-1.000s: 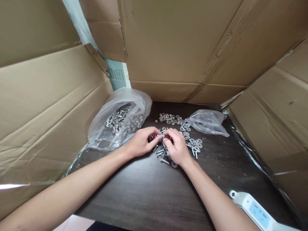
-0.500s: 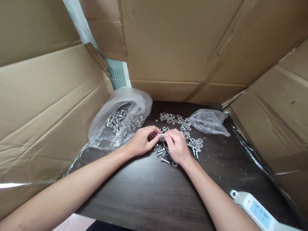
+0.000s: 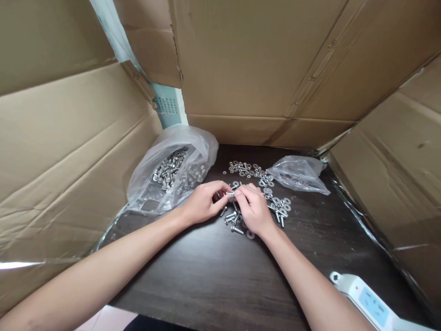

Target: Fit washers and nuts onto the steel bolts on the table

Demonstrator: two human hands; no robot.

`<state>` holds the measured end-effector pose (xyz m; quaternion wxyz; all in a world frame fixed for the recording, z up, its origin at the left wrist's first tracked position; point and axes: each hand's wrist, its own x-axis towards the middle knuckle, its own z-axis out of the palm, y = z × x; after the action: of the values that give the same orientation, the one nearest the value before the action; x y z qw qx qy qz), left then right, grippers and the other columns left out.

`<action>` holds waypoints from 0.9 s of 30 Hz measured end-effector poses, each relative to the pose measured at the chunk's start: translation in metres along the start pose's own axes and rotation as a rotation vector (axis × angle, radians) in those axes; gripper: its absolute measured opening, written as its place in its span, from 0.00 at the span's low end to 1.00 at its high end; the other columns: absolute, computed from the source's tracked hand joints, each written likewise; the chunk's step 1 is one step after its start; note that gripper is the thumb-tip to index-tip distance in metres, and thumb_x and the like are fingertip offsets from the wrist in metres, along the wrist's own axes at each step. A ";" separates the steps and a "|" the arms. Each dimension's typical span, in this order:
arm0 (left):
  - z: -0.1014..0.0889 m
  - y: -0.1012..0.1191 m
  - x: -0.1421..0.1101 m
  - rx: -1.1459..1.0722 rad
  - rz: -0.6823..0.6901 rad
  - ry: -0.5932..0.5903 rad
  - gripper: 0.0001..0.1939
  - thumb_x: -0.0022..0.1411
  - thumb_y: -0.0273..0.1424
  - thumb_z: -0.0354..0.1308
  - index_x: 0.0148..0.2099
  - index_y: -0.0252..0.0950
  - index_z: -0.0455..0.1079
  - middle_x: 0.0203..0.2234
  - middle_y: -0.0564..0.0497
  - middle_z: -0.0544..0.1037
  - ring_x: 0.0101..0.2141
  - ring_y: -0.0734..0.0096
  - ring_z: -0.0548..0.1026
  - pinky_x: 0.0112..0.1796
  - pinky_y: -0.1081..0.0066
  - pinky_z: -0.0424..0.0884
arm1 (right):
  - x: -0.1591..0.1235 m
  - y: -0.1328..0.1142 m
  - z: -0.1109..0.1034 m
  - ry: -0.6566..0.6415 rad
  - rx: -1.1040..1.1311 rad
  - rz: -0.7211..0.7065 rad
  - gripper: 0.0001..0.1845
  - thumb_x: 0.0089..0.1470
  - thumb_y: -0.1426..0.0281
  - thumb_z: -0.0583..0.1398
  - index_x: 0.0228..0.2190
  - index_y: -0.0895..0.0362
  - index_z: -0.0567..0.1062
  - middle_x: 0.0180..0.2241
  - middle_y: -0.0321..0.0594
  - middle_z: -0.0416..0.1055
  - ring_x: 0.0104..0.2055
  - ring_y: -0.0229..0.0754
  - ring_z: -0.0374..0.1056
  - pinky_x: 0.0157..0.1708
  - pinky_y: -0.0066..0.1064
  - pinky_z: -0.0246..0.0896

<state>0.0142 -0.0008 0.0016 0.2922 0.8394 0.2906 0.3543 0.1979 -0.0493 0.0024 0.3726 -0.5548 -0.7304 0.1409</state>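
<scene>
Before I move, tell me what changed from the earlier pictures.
The right hand has moved its thumb forward, closing in on one end of the bolt. The left hand still pinches the other end; the loose bolts, big bag and small bag stayed put.

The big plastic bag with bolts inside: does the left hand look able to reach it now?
Probably yes: the left hand is close beside the big plastic bag and nothing stands between them, though that hand's fingertips hold a bolt.

Near tabletop [image 3: 200,271] gives passage; big plastic bag [image 3: 203,142] (height hard to judge) blocks far left.
</scene>
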 end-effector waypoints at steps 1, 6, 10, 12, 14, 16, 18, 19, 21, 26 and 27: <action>0.000 0.000 0.000 -0.005 -0.007 0.002 0.07 0.68 0.31 0.57 0.44 0.35 0.74 0.34 0.50 0.81 0.32 0.71 0.77 0.35 0.73 0.73 | 0.000 0.000 0.000 0.002 -0.002 0.005 0.21 0.69 0.67 0.49 0.22 0.53 0.61 0.24 0.37 0.66 0.32 0.45 0.60 0.36 0.39 0.52; 0.000 -0.001 0.001 -0.031 -0.043 0.016 0.07 0.68 0.32 0.58 0.44 0.35 0.74 0.32 0.50 0.81 0.31 0.71 0.77 0.33 0.74 0.73 | 0.000 -0.003 -0.002 0.044 0.048 0.027 0.15 0.67 0.67 0.51 0.28 0.53 0.66 0.30 0.39 0.70 0.36 0.46 0.62 0.39 0.39 0.54; 0.000 0.000 0.001 -0.020 -0.032 0.006 0.07 0.68 0.31 0.58 0.43 0.34 0.75 0.33 0.50 0.81 0.31 0.72 0.77 0.34 0.74 0.73 | 0.001 -0.002 -0.003 0.030 0.082 -0.025 0.10 0.63 0.70 0.54 0.29 0.53 0.67 0.30 0.39 0.70 0.36 0.46 0.63 0.38 0.38 0.56; 0.000 0.000 0.001 -0.024 -0.027 0.000 0.06 0.67 0.31 0.59 0.43 0.34 0.75 0.33 0.50 0.81 0.31 0.72 0.77 0.34 0.73 0.73 | 0.001 -0.001 -0.002 0.014 0.080 -0.032 0.11 0.64 0.70 0.53 0.27 0.52 0.66 0.28 0.38 0.69 0.35 0.46 0.62 0.37 0.38 0.56; 0.000 0.001 0.001 -0.044 -0.031 0.000 0.06 0.66 0.30 0.60 0.43 0.34 0.76 0.33 0.50 0.82 0.31 0.72 0.77 0.34 0.74 0.73 | 0.001 -0.001 -0.002 0.002 0.068 -0.021 0.15 0.65 0.69 0.52 0.25 0.52 0.64 0.26 0.38 0.68 0.34 0.45 0.62 0.36 0.38 0.55; 0.000 0.001 0.001 -0.070 -0.037 0.009 0.06 0.66 0.30 0.60 0.42 0.34 0.76 0.33 0.50 0.82 0.31 0.73 0.77 0.34 0.74 0.74 | 0.001 -0.001 -0.001 -0.009 0.050 -0.008 0.18 0.67 0.69 0.50 0.23 0.52 0.62 0.25 0.37 0.68 0.33 0.45 0.61 0.35 0.38 0.54; 0.000 0.002 0.001 -0.086 -0.039 0.020 0.05 0.65 0.29 0.61 0.42 0.34 0.77 0.32 0.51 0.83 0.31 0.73 0.78 0.33 0.75 0.74 | 0.000 -0.001 -0.002 -0.019 0.033 0.001 0.20 0.67 0.68 0.49 0.21 0.52 0.60 0.23 0.37 0.67 0.32 0.45 0.60 0.35 0.38 0.53; 0.000 0.002 0.001 -0.088 -0.038 0.025 0.05 0.64 0.29 0.61 0.42 0.34 0.77 0.32 0.51 0.83 0.31 0.73 0.78 0.33 0.75 0.74 | 0.000 -0.001 -0.002 -0.022 0.026 0.006 0.21 0.68 0.68 0.48 0.21 0.52 0.60 0.23 0.37 0.67 0.32 0.45 0.60 0.35 0.38 0.52; 0.000 0.002 0.001 -0.082 -0.035 0.032 0.05 0.64 0.28 0.62 0.42 0.35 0.77 0.32 0.51 0.83 0.30 0.73 0.78 0.33 0.75 0.74 | 0.000 -0.002 -0.002 -0.016 0.022 0.015 0.20 0.68 0.68 0.48 0.22 0.52 0.60 0.24 0.38 0.67 0.33 0.45 0.60 0.36 0.39 0.53; 0.000 0.002 0.001 -0.064 -0.035 0.054 0.04 0.61 0.27 0.62 0.40 0.35 0.76 0.31 0.52 0.82 0.29 0.74 0.77 0.33 0.75 0.74 | 0.000 -0.002 -0.003 0.021 0.065 -0.010 0.09 0.62 0.70 0.53 0.28 0.52 0.66 0.30 0.39 0.70 0.36 0.47 0.62 0.38 0.39 0.56; 0.000 0.002 0.001 -0.064 -0.034 0.052 0.04 0.61 0.27 0.62 0.40 0.34 0.76 0.30 0.52 0.82 0.29 0.74 0.77 0.33 0.75 0.74 | 0.000 -0.002 -0.003 0.020 0.071 -0.024 0.08 0.61 0.71 0.54 0.29 0.52 0.66 0.30 0.39 0.70 0.36 0.47 0.62 0.38 0.39 0.57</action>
<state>0.0154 -0.0018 0.0030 0.3170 0.8151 0.3010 0.3801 0.1983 -0.0506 0.0060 0.4009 -0.5339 -0.7278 0.1566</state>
